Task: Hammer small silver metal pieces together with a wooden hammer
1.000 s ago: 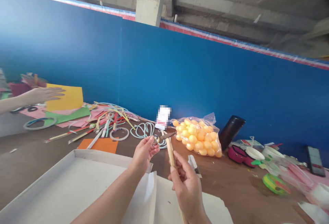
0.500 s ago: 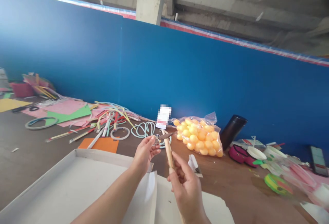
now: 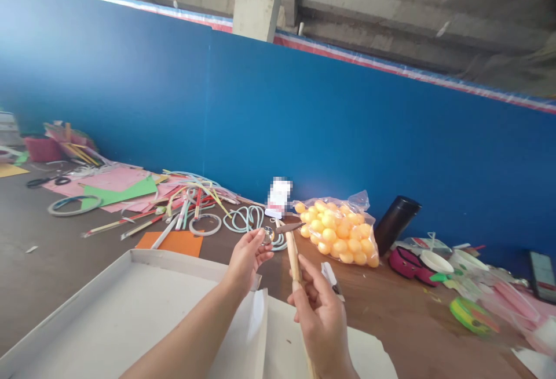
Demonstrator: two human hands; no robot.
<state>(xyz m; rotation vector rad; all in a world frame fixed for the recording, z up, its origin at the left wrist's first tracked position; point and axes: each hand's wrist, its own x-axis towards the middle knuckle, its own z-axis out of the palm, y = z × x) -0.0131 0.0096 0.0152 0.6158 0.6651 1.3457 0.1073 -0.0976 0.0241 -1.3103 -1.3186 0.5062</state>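
Observation:
My left hand (image 3: 245,260) pinches a small round shiny object (image 3: 267,234) between thumb and fingertips, held up above the table. My right hand (image 3: 319,315) grips the wooden handle of a small hammer (image 3: 292,248) upright, its dark metal head pointing at the shiny object and almost touching it. Both hands hover over the far edge of a white shallow box lid (image 3: 143,257).
A bag of orange balls (image 3: 339,234) lies behind the hands, with a black cup (image 3: 395,223) to its right. Coloured paper, sticks and rings (image 3: 191,205) litter the brown table at the left. A blue wall (image 3: 278,118) backs the table. Tape rolls and small things crowd the right.
A co-worker's arm and a yellow sheet at the far left have gone from view. My hands keep the same grips; the camera has shifted slightly.

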